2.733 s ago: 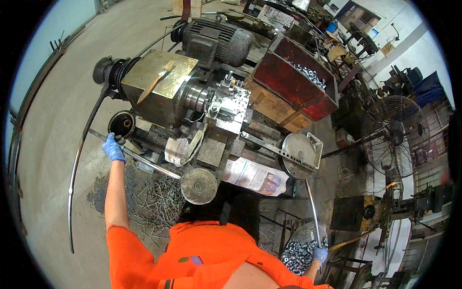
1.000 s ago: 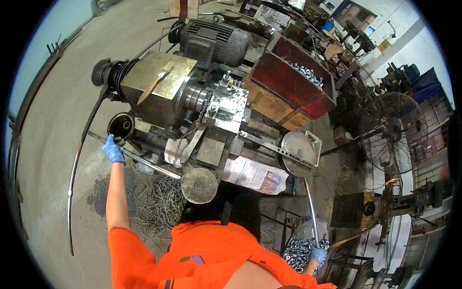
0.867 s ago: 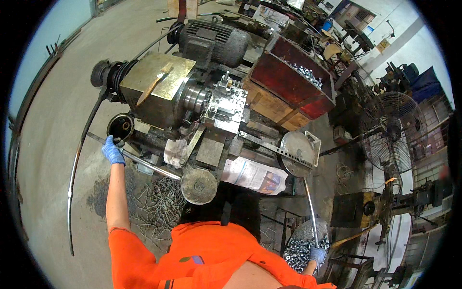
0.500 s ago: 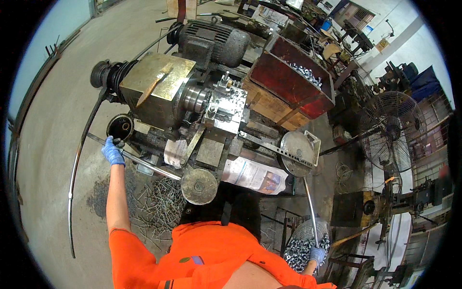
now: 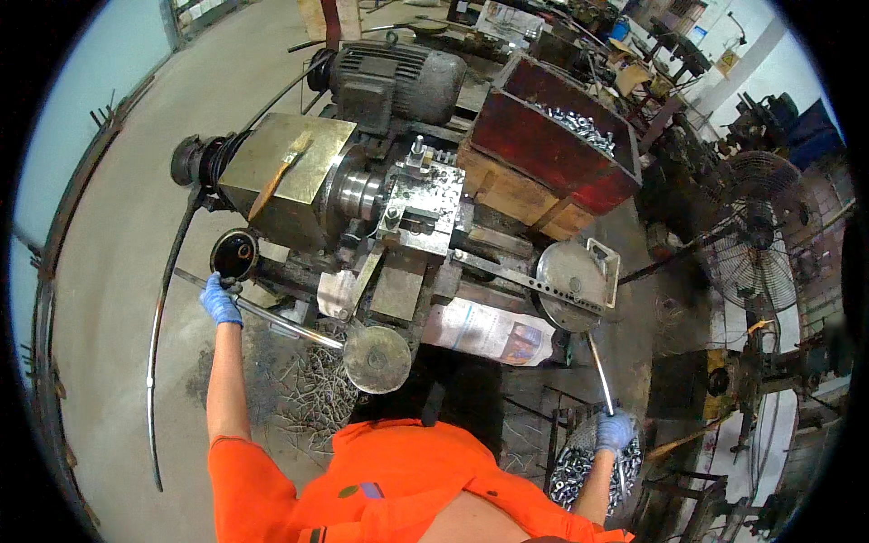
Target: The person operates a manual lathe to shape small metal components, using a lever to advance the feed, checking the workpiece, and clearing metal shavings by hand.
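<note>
My left hand [image 5: 220, 300], in a blue glove, is closed around a long metal lever bar [image 5: 288, 324] beside a dark round cup [image 5: 234, 256]. The bar runs to a round metal disc [image 5: 377, 359] at the front of a lathe-like machine. My right hand [image 5: 615, 433], gloved too, is wrapped round a shiny lever rod [image 5: 599, 366] that comes down from a second round plate [image 5: 570, 282]. Under that hand stands a basket full of small metal parts [image 5: 577, 472]. A spindle chuck [image 5: 360, 195] faces a bright metal tool block [image 5: 425, 206].
A wood-handled brush [image 5: 274, 184] lies on the gearbox top. Behind the machine are a motor [image 5: 398, 83] and a red bin [image 5: 552, 136] holding metal parts. A fan [image 5: 756, 235] stands at right. Metal shavings [image 5: 317, 389] cover the floor at front left.
My right hand has moved up the rod, away from my body. The left hand stays at the bar, slightly lower in the picture. The whole view has shifted a little.
</note>
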`<control>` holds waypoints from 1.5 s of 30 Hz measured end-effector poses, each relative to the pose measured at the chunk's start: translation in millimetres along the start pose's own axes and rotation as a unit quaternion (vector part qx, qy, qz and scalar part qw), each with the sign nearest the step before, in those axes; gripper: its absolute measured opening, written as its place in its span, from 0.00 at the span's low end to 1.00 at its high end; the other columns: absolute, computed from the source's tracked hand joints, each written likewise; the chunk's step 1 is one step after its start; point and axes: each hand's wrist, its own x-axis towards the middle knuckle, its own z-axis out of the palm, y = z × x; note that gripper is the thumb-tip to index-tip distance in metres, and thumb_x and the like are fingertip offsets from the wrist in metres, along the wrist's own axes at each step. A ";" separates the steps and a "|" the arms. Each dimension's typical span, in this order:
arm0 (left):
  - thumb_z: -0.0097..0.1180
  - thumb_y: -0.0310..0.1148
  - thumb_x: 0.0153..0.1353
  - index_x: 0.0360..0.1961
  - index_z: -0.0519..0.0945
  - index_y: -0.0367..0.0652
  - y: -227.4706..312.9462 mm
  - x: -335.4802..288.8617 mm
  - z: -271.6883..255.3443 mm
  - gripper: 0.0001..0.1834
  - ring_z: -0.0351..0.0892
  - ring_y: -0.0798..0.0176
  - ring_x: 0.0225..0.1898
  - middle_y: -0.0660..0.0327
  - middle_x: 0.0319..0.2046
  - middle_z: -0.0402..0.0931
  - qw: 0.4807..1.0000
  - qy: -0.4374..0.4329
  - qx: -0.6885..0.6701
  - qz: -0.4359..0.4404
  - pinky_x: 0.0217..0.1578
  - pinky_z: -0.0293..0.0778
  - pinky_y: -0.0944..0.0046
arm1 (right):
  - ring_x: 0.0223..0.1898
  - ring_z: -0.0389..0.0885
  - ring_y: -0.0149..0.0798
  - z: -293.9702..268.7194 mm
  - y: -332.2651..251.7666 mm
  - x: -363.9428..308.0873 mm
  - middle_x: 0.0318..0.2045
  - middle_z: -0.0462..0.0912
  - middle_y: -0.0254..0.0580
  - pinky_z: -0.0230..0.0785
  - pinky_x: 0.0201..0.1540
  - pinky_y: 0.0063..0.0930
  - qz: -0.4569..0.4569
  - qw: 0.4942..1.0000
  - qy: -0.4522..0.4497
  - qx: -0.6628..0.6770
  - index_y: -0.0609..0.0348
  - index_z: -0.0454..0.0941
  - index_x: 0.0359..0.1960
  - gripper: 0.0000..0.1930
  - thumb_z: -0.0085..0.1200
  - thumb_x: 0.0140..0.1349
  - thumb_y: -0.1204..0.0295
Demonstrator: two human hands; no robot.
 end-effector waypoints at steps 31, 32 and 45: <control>0.53 0.48 0.52 0.41 0.78 0.43 -88.3 2.4 -67.3 0.22 0.80 0.53 0.28 0.52 0.29 0.80 0.524 -0.291 0.745 0.294 0.29 0.74 0.54 | 0.38 0.80 0.51 9.0 -100.8 46.3 0.34 0.83 0.51 0.71 0.45 0.37 -0.116 0.946 -0.113 0.281 0.59 0.83 0.33 0.22 0.62 0.46 0.52; 0.53 0.50 0.51 0.40 0.79 0.46 -108.8 13.5 -79.1 0.22 0.80 0.52 0.29 0.52 0.29 0.80 0.448 -0.314 0.764 0.342 0.29 0.74 0.53 | 0.38 0.81 0.50 -7.6 -109.6 36.1 0.34 0.83 0.51 0.71 0.45 0.35 -0.127 0.941 -0.143 0.279 0.59 0.83 0.33 0.20 0.62 0.46 0.54; 0.53 0.48 0.50 0.33 0.83 0.52 -110.5 -20.4 -59.5 0.16 0.81 0.51 0.35 0.56 0.33 0.81 0.454 -0.348 0.782 0.247 0.32 0.76 0.53 | 0.34 0.82 0.46 -44.9 -108.8 22.4 0.29 0.83 0.50 0.72 0.42 0.33 -0.127 0.924 -0.120 0.341 0.62 0.83 0.29 0.18 0.64 0.47 0.58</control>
